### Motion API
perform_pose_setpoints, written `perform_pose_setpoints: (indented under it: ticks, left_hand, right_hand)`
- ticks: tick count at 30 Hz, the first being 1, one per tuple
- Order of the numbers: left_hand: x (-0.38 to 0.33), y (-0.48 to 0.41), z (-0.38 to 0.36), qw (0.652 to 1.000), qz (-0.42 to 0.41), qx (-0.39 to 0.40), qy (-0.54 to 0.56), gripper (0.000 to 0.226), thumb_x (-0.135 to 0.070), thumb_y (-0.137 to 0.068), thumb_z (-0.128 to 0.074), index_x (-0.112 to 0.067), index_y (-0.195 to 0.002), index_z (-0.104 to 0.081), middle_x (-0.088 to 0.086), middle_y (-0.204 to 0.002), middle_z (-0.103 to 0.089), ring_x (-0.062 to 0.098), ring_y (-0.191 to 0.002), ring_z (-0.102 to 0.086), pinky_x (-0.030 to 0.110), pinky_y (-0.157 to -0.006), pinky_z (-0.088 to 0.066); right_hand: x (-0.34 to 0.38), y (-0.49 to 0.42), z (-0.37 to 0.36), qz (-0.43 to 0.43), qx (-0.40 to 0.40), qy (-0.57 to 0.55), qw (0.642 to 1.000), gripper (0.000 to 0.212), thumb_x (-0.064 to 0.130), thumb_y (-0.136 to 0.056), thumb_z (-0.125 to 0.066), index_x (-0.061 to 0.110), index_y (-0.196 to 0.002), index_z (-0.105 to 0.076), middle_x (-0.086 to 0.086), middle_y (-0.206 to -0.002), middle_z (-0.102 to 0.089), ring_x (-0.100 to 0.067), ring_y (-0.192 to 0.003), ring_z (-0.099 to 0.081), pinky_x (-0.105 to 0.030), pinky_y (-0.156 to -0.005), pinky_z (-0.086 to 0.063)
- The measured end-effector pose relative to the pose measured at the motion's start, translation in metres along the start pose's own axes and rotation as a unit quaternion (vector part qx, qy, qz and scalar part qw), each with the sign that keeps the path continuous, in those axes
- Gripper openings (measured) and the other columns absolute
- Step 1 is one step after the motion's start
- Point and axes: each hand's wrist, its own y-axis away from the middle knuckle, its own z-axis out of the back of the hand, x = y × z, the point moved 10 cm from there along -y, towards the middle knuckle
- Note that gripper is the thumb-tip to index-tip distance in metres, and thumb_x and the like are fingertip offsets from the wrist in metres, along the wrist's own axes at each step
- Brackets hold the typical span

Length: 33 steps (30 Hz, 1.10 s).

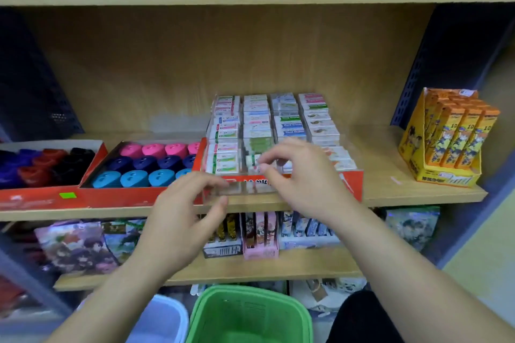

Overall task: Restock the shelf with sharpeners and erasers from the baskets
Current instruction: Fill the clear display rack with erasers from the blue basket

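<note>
A clear eraser organizer [331, 145] stands in a red tray [354, 181] on the middle shelf, filled with rows of boxed erasers [256, 117]. My right hand [303, 178] reaches over its front row, its fingertips pinching a small white eraser [251, 161]. My left hand [186, 206] grips the organizer's front left edge, thumb below and fingers above. To the left, a red tray holds pink, navy and blue sharpeners [152, 150]. Below me stand a green basket [211, 296] and a pale blue basket [170, 312].
Another red tray with dark and red sharpeners [41, 164] sits at the far left. An orange and yellow display box [448, 145] stands at the shelf's right end. The lower shelf holds card packs and boxes [260, 234]. A dark perforated upright [434, 64] borders the right side.
</note>
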Motion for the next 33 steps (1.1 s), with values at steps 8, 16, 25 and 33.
perform_pose_setpoints:
  ticks: [8,16,25,33]
  left_hand:
    - [0.206,0.235,0.062,0.934,0.343,0.058,-0.076,0.031,-0.021,-0.09,-0.075,-0.025,-0.116,-0.059,-0.009,-0.106,-0.069,0.014,-0.095,-0.066,0.031,-0.08,-0.047]
    - [0.325,0.445,0.076,0.797,0.556,0.148,-0.185,0.06,-0.036,-0.092,-0.066,-0.014,-0.144,-0.047,0.012,-0.14,-0.054,0.036,-0.126,-0.051,0.045,-0.103,-0.045]
    - [0.375,0.498,0.063,0.82,0.545,0.016,-0.177,0.068,-0.031,-0.084,-0.069,-0.006,-0.143,-0.047,0.018,-0.142,-0.048,0.04,-0.127,-0.047,0.047,-0.108,-0.04]
    - [0.384,0.506,0.065,0.804,0.569,-0.057,-0.162,0.066,-0.034,-0.078,-0.063,-0.017,-0.141,-0.051,0.005,-0.132,-0.055,0.028,-0.118,-0.053,0.035,-0.1,-0.04]
  right_hand:
    - [0.128,0.074,-0.228,0.135,0.272,-0.005,0.953,0.032,0.043,-0.092,-0.065,0.026,-0.119,-0.07,0.003,-0.113,-0.066,-0.023,-0.106,-0.057,-0.039,-0.093,-0.048]
    - [0.14,0.169,-0.468,0.103,0.524,0.031,0.845,0.043,0.04,-0.094,-0.064,0.02,-0.132,-0.061,-0.005,-0.126,-0.064,-0.026,-0.119,-0.057,-0.036,-0.097,-0.046]
    - [0.107,0.284,-0.664,0.146,0.708,0.101,0.683,0.059,0.033,-0.089,-0.072,0.016,-0.142,-0.053,-0.008,-0.137,-0.06,-0.027,-0.126,-0.056,-0.03,-0.099,-0.042]
    - [0.046,0.351,-0.706,0.195,0.796,0.189,0.54,0.064,0.038,-0.072,-0.088,0.017,-0.125,-0.058,-0.008,-0.123,-0.062,-0.029,-0.11,-0.06,-0.031,-0.084,-0.045]
